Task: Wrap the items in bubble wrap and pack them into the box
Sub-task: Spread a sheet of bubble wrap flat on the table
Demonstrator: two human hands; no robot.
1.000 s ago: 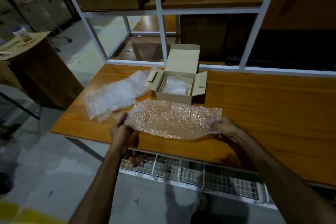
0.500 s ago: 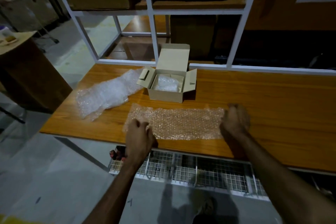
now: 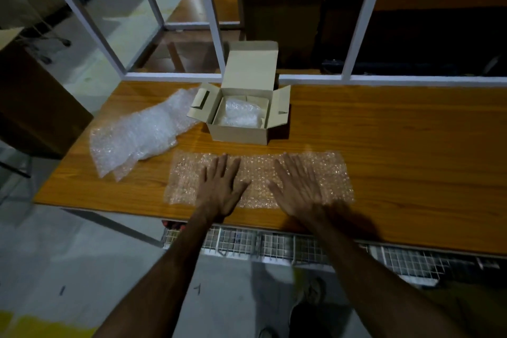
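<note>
A sheet of bubble wrap (image 3: pixel 258 173) lies flat on the wooden table (image 3: pixel 397 151) near its front edge. My left hand (image 3: pixel 220 186) and my right hand (image 3: pixel 300 189) rest palm-down on the sheet, fingers spread, side by side. Behind the sheet stands a small cardboard box (image 3: pixel 241 132) with its lid and side flaps up. A bundle wrapped in bubble wrap (image 3: pixel 240 114) sits inside it. No unwrapped item is visible.
A loose pile of bubble wrap (image 3: pixel 137 137) lies on the table's left part, touching the box's left flap. A white metal frame (image 3: pixel 216 35) rises along the table's back edge. A wire-mesh tray (image 3: pixel 274 244) hangs under the front edge. A brown cabinet (image 3: pixel 35 107) stands at left.
I lowered the sheet from the air onto the table. My hands let go of its ends, moved toward the middle and now lie flat and open on it.
</note>
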